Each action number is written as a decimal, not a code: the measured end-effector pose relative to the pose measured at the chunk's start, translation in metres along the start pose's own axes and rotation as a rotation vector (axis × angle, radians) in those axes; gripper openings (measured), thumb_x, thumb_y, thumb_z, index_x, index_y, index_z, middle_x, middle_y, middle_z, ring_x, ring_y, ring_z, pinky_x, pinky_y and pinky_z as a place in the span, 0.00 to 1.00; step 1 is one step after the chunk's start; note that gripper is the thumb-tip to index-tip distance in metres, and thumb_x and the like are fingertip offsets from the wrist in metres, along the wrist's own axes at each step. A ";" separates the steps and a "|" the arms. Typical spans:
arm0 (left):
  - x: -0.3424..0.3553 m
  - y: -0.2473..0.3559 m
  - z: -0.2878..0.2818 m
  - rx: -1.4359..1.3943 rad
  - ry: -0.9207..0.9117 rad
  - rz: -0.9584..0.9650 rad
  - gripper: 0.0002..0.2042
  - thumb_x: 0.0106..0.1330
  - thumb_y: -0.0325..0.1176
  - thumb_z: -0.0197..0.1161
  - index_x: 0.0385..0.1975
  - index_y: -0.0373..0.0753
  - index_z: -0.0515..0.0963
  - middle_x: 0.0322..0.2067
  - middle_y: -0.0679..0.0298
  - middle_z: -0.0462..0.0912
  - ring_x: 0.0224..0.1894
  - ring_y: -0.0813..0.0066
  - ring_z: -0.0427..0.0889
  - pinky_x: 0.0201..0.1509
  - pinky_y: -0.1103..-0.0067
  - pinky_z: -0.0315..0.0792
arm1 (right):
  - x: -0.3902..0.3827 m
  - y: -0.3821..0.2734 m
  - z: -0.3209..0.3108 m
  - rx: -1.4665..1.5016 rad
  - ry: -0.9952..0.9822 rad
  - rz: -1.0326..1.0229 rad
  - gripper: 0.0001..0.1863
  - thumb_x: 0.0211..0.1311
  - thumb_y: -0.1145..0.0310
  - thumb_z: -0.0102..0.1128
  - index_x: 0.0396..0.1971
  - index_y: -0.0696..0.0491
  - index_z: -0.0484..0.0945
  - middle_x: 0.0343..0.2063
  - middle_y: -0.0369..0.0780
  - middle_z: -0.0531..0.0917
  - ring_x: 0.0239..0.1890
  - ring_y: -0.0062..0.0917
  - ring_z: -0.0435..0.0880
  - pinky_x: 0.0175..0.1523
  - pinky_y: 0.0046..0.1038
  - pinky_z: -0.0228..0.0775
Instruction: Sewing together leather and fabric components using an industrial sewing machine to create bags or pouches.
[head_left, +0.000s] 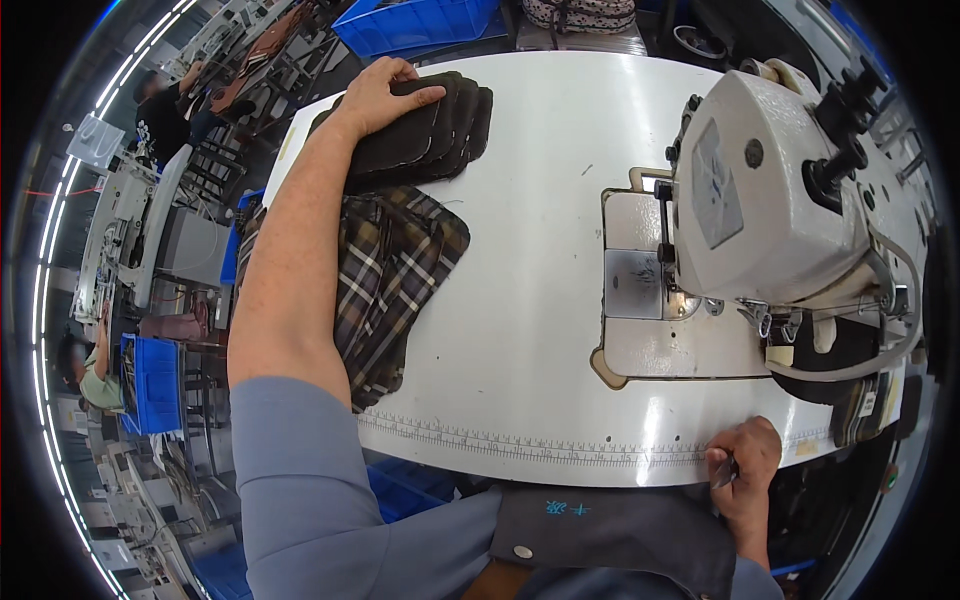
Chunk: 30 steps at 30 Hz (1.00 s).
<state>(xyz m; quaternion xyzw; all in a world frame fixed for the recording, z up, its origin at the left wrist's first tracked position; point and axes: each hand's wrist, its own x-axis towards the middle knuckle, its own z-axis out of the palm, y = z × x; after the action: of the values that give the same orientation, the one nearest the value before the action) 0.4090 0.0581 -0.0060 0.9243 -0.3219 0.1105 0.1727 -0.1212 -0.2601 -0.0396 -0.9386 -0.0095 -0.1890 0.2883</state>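
Observation:
My left hand (385, 100) reaches to the far left of the white table (530, 130), its fingers curled over a stack of dark rounded fabric pieces (450, 140). Beneath and beside my forearm lies plaid fabric (405, 260) in brown, black and cream. My right hand (745, 460) is at the front edge, closed around a small dark metal tool (725, 472), too small to name exactly. A white industrial sewing machine (760, 190) with a metal plate (635, 280) stands on the right, with dark and plaid fabric (860, 410) below it near the edge.
Blue bins (400, 20) (150, 385) stand beyond and left of the table. A patterned fabric pile (580, 15) sits behind it. Two other people (160, 120) (100, 370) are at work stations on the left. A ruler strip (530, 447) runs along the front edge.

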 end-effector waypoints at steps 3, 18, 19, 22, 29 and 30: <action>0.003 0.007 0.000 0.124 0.071 0.020 0.41 0.46 0.78 0.66 0.41 0.42 0.79 0.43 0.58 0.83 0.51 0.61 0.81 0.57 0.68 0.72 | 0.002 0.000 0.002 -0.024 0.010 0.009 0.10 0.43 0.75 0.69 0.22 0.51 0.74 0.16 0.36 0.72 0.19 0.35 0.69 0.33 0.36 0.60; -0.113 0.157 -0.155 -0.461 0.574 0.168 0.15 0.56 0.40 0.81 0.34 0.34 0.89 0.28 0.66 0.89 0.30 0.81 0.87 0.36 0.85 0.80 | 0.041 -0.042 0.004 0.358 -0.180 -0.118 0.15 0.56 0.70 0.65 0.43 0.57 0.79 0.29 0.42 0.79 0.28 0.33 0.75 0.38 0.32 0.67; -0.133 0.175 -0.156 -0.468 0.578 0.170 0.15 0.56 0.39 0.81 0.34 0.34 0.89 0.28 0.65 0.89 0.30 0.81 0.87 0.36 0.85 0.80 | 0.049 -0.049 0.007 0.413 -0.137 -0.108 0.14 0.58 0.70 0.64 0.44 0.58 0.79 0.30 0.42 0.79 0.29 0.32 0.76 0.38 0.30 0.68; -0.184 0.229 -0.146 -0.631 0.461 0.120 0.14 0.54 0.36 0.82 0.34 0.33 0.89 0.28 0.64 0.90 0.29 0.83 0.86 0.35 0.86 0.79 | 0.069 -0.071 0.025 0.597 0.111 -0.126 0.11 0.63 0.72 0.63 0.43 0.60 0.79 0.33 0.42 0.81 0.29 0.28 0.76 0.37 0.25 0.68; -0.246 0.274 -0.117 -0.825 0.398 0.052 0.10 0.54 0.28 0.80 0.33 0.31 0.88 0.28 0.65 0.89 0.29 0.85 0.84 0.34 0.87 0.77 | 0.061 -0.102 0.025 0.747 0.072 -0.034 0.12 0.66 0.67 0.66 0.42 0.59 0.79 0.29 0.36 0.79 0.30 0.17 0.73 0.37 0.20 0.66; -0.248 0.275 -0.113 -0.836 0.412 0.041 0.10 0.54 0.28 0.80 0.33 0.31 0.88 0.27 0.65 0.89 0.29 0.85 0.84 0.34 0.87 0.77 | 0.059 -0.102 0.024 0.785 0.067 -0.015 0.11 0.67 0.66 0.66 0.41 0.59 0.79 0.28 0.35 0.78 0.30 0.16 0.73 0.37 0.19 0.66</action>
<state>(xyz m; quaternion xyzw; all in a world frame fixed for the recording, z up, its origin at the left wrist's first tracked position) 0.0335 0.0390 0.0874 0.7275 -0.3162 0.1560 0.5885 -0.0715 -0.1670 0.0182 -0.7503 -0.0784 -0.2037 0.6240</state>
